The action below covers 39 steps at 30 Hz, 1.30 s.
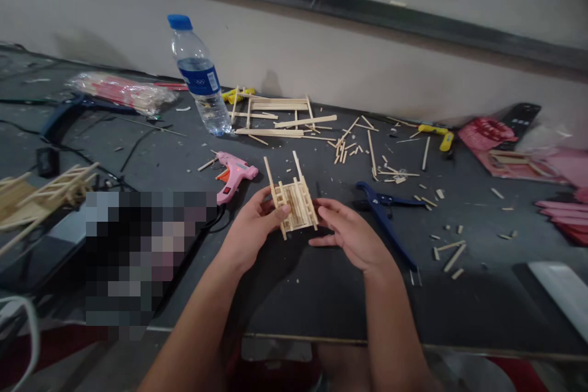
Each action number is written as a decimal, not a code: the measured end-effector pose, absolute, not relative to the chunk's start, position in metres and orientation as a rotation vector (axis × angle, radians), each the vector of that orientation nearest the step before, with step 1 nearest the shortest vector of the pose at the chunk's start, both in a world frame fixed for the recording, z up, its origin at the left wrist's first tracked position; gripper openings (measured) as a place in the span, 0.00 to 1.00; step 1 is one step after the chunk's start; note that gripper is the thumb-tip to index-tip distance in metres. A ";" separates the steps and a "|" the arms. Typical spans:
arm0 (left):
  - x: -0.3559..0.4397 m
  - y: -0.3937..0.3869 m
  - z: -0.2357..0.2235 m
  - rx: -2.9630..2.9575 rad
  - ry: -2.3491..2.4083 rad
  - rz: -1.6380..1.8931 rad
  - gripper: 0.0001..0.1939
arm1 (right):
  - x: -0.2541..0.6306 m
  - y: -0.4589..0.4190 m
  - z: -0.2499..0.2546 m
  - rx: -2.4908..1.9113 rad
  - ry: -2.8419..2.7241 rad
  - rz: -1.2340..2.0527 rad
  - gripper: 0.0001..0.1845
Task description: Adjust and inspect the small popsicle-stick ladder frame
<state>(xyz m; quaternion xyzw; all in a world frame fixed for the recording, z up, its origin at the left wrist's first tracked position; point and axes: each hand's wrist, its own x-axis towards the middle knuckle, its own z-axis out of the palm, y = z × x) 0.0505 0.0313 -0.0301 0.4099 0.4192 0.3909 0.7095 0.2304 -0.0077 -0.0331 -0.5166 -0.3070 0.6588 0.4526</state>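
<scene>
A small model built of thin wooden sticks (294, 199) is held just above the dark table (294, 294), between both of my hands. My left hand (252, 226) grips its left side, thumb laid across the front sticks. My right hand (351, 231) touches its right side with curled fingers. Two longer sticks of the model stand up at the back.
A pink glue gun (233, 174) lies just left of the model and blue-handled cutters (384, 213) to its right. Behind are a water bottle (199, 76), a larger stick frame (275, 115), loose stick offcuts (367, 150), yellow tools and pink packets (563, 196). More stick work (43, 193) lies at the far left.
</scene>
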 end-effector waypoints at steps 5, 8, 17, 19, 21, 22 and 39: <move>0.047 0.033 -0.031 0.847 0.938 0.895 0.25 | 0.238 -0.004 -0.037 -1.372 -0.704 1.602 0.14; 0.046 0.032 -0.029 0.844 0.919 0.881 0.25 | 0.238 -0.002 -0.040 -1.363 -0.676 1.515 0.13; 0.048 0.027 -0.028 0.823 0.929 0.819 0.26 | 0.237 -0.003 -0.039 -1.325 -0.665 1.412 0.13; 0.049 0.024 -0.028 0.834 0.930 0.796 0.26 | 0.235 -0.006 -0.037 -1.319 -0.704 1.471 0.14; 0.050 0.021 -0.028 0.874 0.937 0.780 0.28 | 0.232 -0.008 -0.035 -1.330 -0.754 1.516 0.16; 0.051 0.019 -0.028 0.903 0.942 0.778 0.28 | 0.230 -0.009 -0.034 -1.336 -0.782 1.525 0.17; -0.051 -0.014 0.001 1.940 1.963 0.572 0.18 | 0.235 -0.020 -0.030 -1.587 -0.951 1.276 0.16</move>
